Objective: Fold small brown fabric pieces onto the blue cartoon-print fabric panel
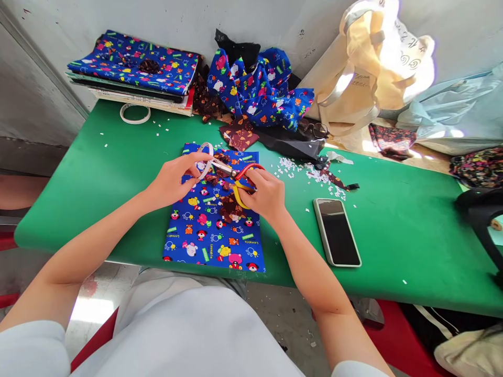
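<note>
My left hand [173, 180] pinches a thin roll of white tape [205, 163], held on edge above the blue cartoon-print fabric [220, 243]. In my right hand [267, 193] are scissors [223, 166] with one red and one yellow handle loop. Their blades reach left to the roll; whether they touch a strip of tape cannot be made out. Brown patterned scraps [231, 207] lie on the fabric beneath both hands, partly hidden by them.
A second white tape roll [135, 113] lies at the left, near a stack topped with folded blue fabric [129, 60]. Crumpled blue fabric [255, 91] sits at the back. White paper bits [314, 173] and a phone [338, 230] are to the right on the green table [412, 235].
</note>
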`<state>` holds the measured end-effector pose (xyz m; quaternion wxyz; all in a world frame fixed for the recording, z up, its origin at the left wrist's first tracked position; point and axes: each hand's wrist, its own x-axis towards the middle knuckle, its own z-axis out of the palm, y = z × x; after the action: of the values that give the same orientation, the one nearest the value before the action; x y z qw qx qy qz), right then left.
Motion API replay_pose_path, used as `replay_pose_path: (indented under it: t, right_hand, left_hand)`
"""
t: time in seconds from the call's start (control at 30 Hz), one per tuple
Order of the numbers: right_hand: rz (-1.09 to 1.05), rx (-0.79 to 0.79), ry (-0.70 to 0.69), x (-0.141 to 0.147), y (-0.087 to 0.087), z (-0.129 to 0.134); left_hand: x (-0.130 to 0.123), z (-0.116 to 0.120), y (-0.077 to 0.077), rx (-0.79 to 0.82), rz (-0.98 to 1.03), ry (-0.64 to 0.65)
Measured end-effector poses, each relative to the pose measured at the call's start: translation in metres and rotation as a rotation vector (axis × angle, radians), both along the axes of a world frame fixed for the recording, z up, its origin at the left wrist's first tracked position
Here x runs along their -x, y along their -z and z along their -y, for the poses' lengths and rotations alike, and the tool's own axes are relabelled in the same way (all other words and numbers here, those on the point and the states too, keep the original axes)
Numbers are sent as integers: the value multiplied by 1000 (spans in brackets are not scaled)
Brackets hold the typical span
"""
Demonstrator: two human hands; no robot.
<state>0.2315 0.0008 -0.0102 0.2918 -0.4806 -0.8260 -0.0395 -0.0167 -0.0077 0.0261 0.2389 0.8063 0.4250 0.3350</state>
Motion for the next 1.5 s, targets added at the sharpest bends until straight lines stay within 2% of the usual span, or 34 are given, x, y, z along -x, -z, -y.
replay_pose_path:
  t: [0.9, 1.2, 1.37, 1.5]
  right_hand:
    - [68, 85, 5, -1, -5, 2]
    - [115, 50, 6, -3, 0, 0]
    - [108, 65, 37, -1, 0, 1]
    - [42, 95, 114, 0, -1, 2]
  left_hand:
    - [1, -1, -6, -24, -64, 3]
    - [4, -3, -4, -57, -88, 21]
    - [4, -4, -2, -59, -78, 7]
    - [5, -4, -4, -87, -107, -33]
